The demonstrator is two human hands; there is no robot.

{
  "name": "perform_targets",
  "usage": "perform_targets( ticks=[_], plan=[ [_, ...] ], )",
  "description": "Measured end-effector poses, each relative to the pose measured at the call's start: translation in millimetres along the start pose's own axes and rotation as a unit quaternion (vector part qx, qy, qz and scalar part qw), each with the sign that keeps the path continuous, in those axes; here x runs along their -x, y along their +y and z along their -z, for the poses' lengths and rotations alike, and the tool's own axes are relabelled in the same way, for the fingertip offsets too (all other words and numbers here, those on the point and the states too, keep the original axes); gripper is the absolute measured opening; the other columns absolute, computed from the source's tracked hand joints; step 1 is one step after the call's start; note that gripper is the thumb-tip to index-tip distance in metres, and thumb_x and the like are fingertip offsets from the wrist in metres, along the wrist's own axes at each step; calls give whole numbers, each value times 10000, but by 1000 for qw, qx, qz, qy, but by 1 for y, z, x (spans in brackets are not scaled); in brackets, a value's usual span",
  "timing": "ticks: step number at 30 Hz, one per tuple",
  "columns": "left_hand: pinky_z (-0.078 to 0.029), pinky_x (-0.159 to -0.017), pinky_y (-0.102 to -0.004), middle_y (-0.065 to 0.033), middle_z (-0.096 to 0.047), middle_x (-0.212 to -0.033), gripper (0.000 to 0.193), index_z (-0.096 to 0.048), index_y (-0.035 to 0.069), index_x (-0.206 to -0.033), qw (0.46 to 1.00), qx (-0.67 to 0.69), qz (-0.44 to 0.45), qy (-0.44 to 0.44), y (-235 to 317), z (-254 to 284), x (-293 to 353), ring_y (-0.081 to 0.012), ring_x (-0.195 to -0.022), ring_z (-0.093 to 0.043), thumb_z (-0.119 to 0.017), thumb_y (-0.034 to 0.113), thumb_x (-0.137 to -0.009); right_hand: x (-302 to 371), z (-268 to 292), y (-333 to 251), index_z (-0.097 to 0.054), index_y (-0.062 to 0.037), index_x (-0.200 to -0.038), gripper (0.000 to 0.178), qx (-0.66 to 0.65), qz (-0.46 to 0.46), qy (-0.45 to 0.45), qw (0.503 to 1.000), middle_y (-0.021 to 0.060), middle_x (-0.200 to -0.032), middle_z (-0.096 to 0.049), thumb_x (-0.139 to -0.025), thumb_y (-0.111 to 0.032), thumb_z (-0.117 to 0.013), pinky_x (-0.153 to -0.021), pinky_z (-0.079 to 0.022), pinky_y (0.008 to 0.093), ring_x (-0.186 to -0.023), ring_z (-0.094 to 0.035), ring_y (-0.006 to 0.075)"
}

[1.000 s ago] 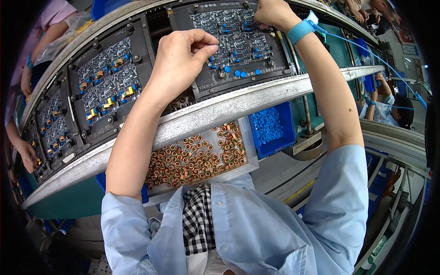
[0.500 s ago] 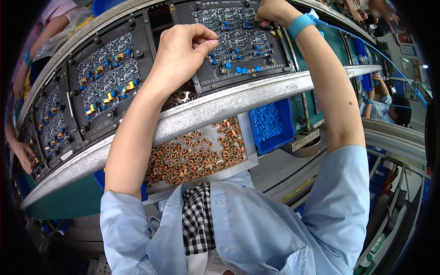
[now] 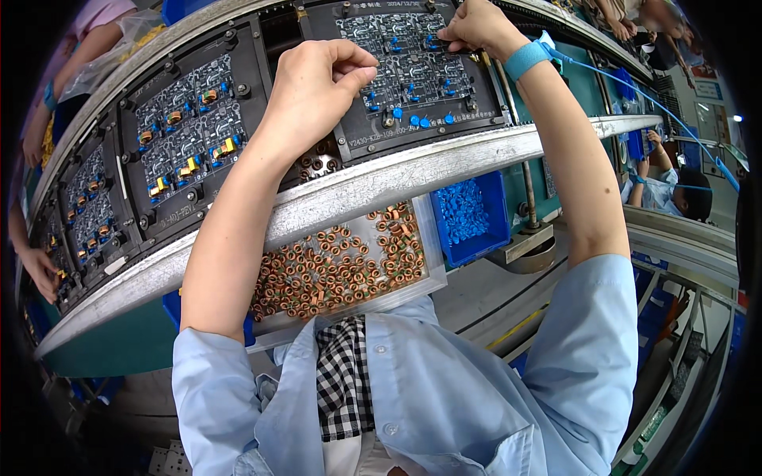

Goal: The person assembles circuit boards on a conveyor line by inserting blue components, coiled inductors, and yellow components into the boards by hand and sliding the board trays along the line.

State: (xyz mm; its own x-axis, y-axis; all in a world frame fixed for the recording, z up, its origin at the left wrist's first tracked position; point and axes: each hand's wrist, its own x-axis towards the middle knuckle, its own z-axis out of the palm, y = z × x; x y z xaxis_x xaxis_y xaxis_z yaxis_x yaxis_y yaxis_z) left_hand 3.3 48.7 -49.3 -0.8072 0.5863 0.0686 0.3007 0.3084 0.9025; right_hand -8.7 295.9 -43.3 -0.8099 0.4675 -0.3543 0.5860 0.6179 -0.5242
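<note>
The circuit-board panel [image 3: 409,62] lies at the top centre of the frame, its longer side running across, in a black carrier [image 3: 482,86]; the left hand [image 3: 309,83] overlaps its left edge, thumb and forefinger drawn together, and the right hand [image 3: 484,30] meets its upper right corner, fingers bunched beside a blue component; whether either pinches anything, I cannot tell; both are about equally near; blue discs [image 3: 425,121] lie below the panel, nearer the left fingertips.
</note>
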Motion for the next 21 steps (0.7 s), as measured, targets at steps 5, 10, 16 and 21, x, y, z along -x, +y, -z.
perform_targets(
  ticks=[5,10,16,21],
  plan=[
    [-440,-548,-198,-39,-627,-683,123,-678,-9,-895,1000,3,9,-3,3,1,1,-74,-579,-539,-611,25,-797,1,4,3,-616,57,-634,187,99,89,9,991,131,-589,-614,-725,-91,-686,-535,-487,311,-480,-555,220],
    [-476,-578,-242,-72,-645,-702,115,-683,-26,-858,1000,11,12,0,5,1,1,-105,-585,-558,-614,30,-784,-6,1,5,-616,51,-641,165,171,140,39,974,144,-611,-610,-725,-85,-659,-545,-489,321,-504,-559,235],
    [-476,-573,-245,-71,-643,-689,112,-683,-25,-851,1000,13,2,7,3,1,1,-108,-576,-559,-613,28,-782,-3,2,8,-615,43,-651,143,259,202,75,942,160,-637,-606,-724,-79,-626,-557,-493,332,-533,-564,253],
    [-477,-569,-248,-71,-640,-676,110,-683,-25,-847,1000,13,-7,12,4,1,1,-111,-566,-559,-612,26,-781,20,-9,2,-615,37,-658,130,329,255,105,903,173,-659,-602,-724,-74,-599,-567,-495,341,-557,-568,267]
  ],
)
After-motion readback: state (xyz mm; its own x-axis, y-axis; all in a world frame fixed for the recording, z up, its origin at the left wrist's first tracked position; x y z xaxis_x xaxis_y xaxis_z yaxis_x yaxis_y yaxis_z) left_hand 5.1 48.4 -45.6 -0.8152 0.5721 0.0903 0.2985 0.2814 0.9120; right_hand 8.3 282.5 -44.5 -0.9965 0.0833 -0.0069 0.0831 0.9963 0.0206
